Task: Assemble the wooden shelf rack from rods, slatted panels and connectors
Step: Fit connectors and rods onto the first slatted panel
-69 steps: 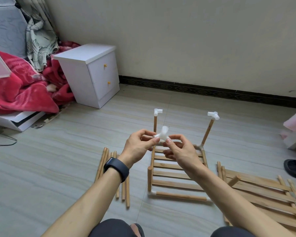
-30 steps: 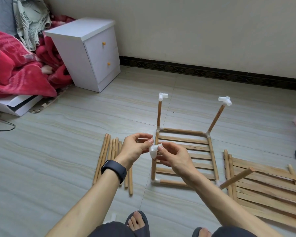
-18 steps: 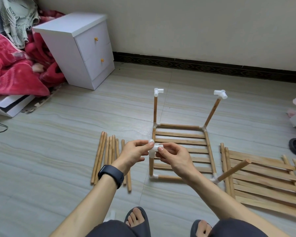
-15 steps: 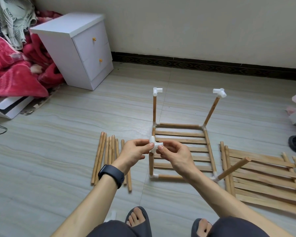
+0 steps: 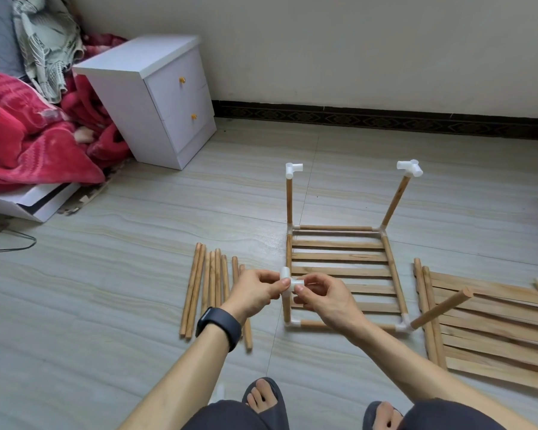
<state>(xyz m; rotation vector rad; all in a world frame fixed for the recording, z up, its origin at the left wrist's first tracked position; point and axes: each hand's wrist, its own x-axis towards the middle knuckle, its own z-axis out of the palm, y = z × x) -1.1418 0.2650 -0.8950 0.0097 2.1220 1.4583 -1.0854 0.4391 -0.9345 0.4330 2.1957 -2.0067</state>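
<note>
As both hands meet low over the floor, a white connector [image 5: 288, 282] is pinched between them. It is gripped on one side by the left hand [image 5: 253, 294], thumb and forefinger curled onto it. On the other side it is held by the right hand [image 5: 325, 297], whose fingers [image 5: 305, 288] are closed narrowly on the side stub. The connector is seen at the top of the near-left rod [image 5: 285, 308]; whether it is fully seated cannot be told. That rod is stood upright in a corner joint of the slatted panel [image 5: 339, 262], which is laid flat on the floor [image 5: 106, 274] and framed by rods.

At the panel's far-left corner an upright rod [image 5: 289, 200] is capped with a white elbow [image 5: 293, 169]. At the far-right corner a leaning rod [image 5: 395, 200] is capped with a second white fitting [image 5: 410, 167]. At the near-right corner a bare-topped rod [image 5: 438, 308] is tilted outward toward the spare panels [image 5: 494, 330], which are stacked just beside the frame toward the floor's right edge.

Loose rods [image 5: 205, 290] are laid side by side just left of the frame, partly hidden by the left wrist, on which a black watch [image 5: 219, 327] is worn. A white bedside cabinet [image 5: 156, 97] is set toward the floor's far-left corner, with a red blanket [image 5: 28, 135] heaped beside it. Slippered feet [image 5: 263, 398] are seen at the near edge.
</note>
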